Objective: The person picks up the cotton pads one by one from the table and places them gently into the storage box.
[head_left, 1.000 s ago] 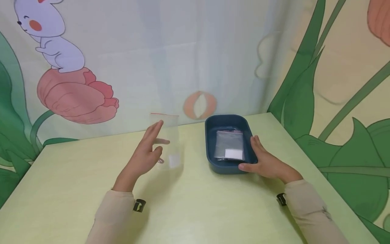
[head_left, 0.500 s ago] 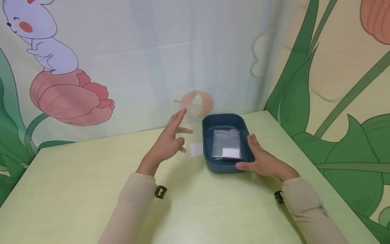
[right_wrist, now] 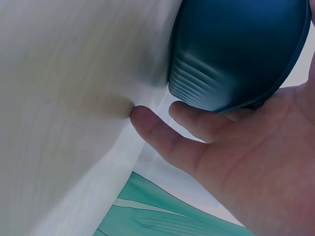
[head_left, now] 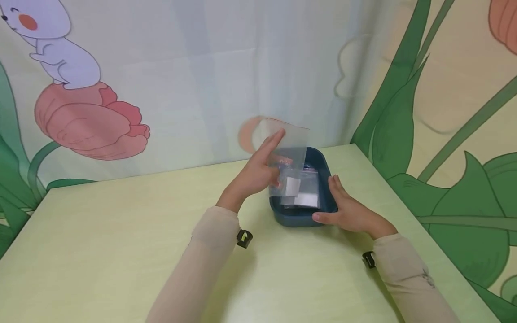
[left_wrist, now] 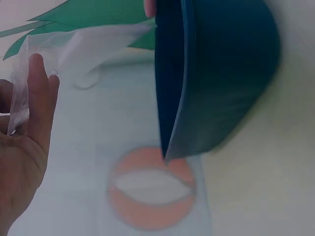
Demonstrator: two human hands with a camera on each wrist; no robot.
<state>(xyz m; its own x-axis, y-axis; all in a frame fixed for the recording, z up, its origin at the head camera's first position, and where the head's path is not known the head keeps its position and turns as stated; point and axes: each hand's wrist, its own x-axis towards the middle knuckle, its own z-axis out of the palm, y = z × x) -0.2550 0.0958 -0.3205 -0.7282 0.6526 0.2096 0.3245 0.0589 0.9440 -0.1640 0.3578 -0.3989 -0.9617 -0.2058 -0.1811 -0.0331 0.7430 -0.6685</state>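
A clear zip-seal bag [head_left: 297,141] with a red line along its top and a white label hangs from the fingers of my left hand [head_left: 255,176]. In the left wrist view the thin plastic [left_wrist: 22,93] passes between those fingers. The bag overlaps the dark blue plastic box [head_left: 296,220] in the head view. Inside the box lie clear bags [head_left: 312,186], a white label showing on top. My right hand [head_left: 355,216] holds the box at its near right corner, thumb at the front rim and fingers along the right side.
The box stands on a pale yellow-green table [head_left: 133,242], near its back edge. A printed curtain [head_left: 194,89] hangs right behind the table, and leafy fabric [head_left: 456,188] borders it on the right.
My left hand has carried the zip-seal bag rightward from beside the box to over its left part. The right hand has stayed on the box.
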